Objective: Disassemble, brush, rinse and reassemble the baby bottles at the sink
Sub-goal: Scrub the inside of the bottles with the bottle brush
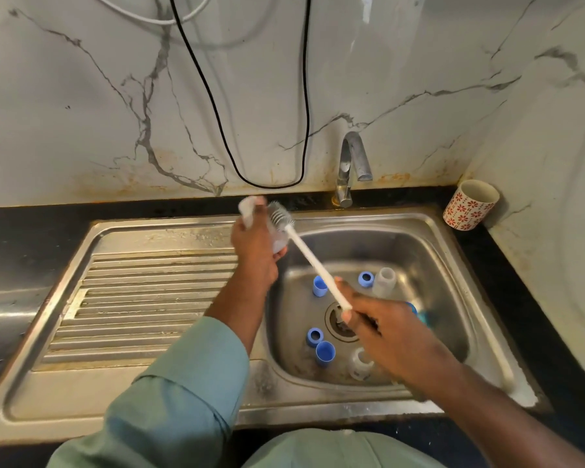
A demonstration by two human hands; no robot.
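Note:
My left hand (255, 251) grips a clear baby bottle (250, 211) tilted over the sink's left rim, its body mostly hidden by my fingers. My right hand (382, 327) holds the white handle of a bottle brush (313, 260); its grey bristle head (280, 216) lies against the bottle near the left hand. In the steel sink basin (429, 251) lie several blue caps and rings, such as one (319, 286) near the back and one (325, 353) near the front. A clear bottle (384, 282) stands at the back, and a clear teat part (361, 363) lies near the front.
A chrome tap (350, 167) rises behind the basin. The ribbed drainboard (142, 298) lies to the left. A red-patterned cup (470, 204) stands on the black counter at right. A black cable (304, 96) hangs down the marble wall. The drain (338, 322) sits mid-basin.

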